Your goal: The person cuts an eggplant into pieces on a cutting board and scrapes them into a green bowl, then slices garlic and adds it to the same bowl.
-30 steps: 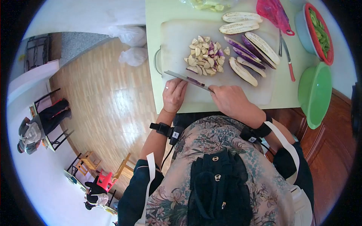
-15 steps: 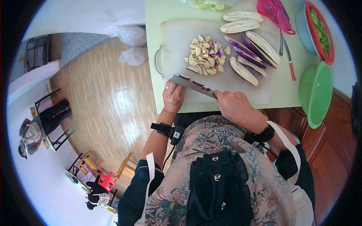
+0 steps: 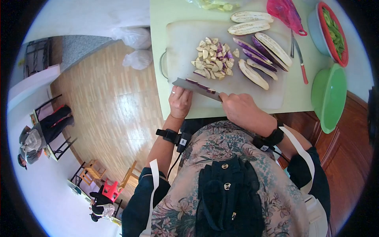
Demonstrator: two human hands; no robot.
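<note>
My right hand is closed round the handle of a wide-bladed kitchen knife, which slants over the near part of a white cutting board. Beside the blade's far end is my left hand, its fingers bent and close to the steel; what they hold is hidden. Purple-skinned eggplant strips lie along the blade's far side. Beyond them sits a pile of diced eggplant. Long eggplant halves and slices rest on the board's right, with two more eggplant slices at the top.
A red-handled knife lies right of the board. Farther right are a green basin and a red basket of green vegetables. A pink plastic bag is at the back. Two people work at the far left.
The knife and both hands have shifted slightly in view, along with the whole scene. The blade stays beside the eggplant strips, and both hands keep nearly the same pose.
</note>
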